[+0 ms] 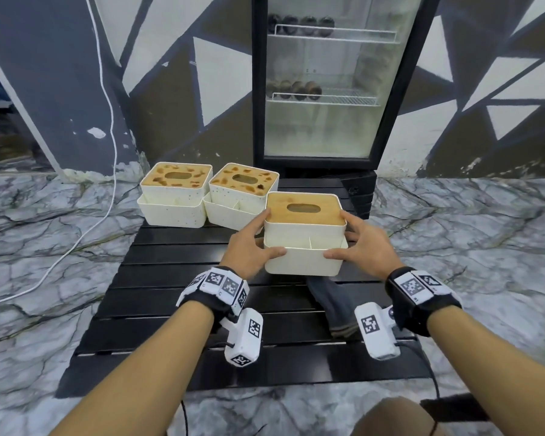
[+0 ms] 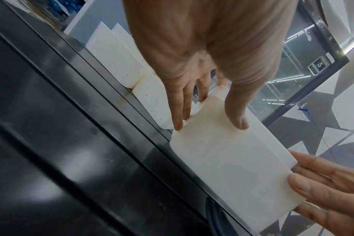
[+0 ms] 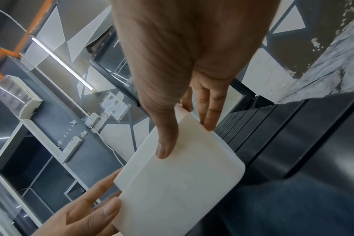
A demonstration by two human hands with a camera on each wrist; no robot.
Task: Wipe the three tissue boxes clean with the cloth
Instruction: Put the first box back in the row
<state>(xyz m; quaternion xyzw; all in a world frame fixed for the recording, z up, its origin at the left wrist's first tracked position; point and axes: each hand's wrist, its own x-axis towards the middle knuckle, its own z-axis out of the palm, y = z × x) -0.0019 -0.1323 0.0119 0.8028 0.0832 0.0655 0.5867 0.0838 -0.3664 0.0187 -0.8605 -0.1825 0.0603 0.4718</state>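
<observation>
Three white tissue boxes with wooden lids stand on a black slatted table (image 1: pixel 170 278). The two at the back left (image 1: pixel 176 179) (image 1: pixel 244 180) have lids covered in brown stains. The third tissue box (image 1: pixel 304 234) has a clean lid and sits nearer me. My left hand (image 1: pixel 265 239) grips its left side and my right hand (image 1: pixel 337 236) grips its right side, thumbs on the front wall. Both wrist views show that box (image 2: pixel 232 167) (image 3: pixel 182 191) held between thumb and fingers. A dark grey cloth (image 1: pixel 334 306) lies on the table just in front of the box.
A glass-door fridge (image 1: pixel 328 89) stands right behind the table. A white cable (image 1: pixel 107 121) hangs down the wall and runs across the marble floor on the left. The table's near half holds only the cloth.
</observation>
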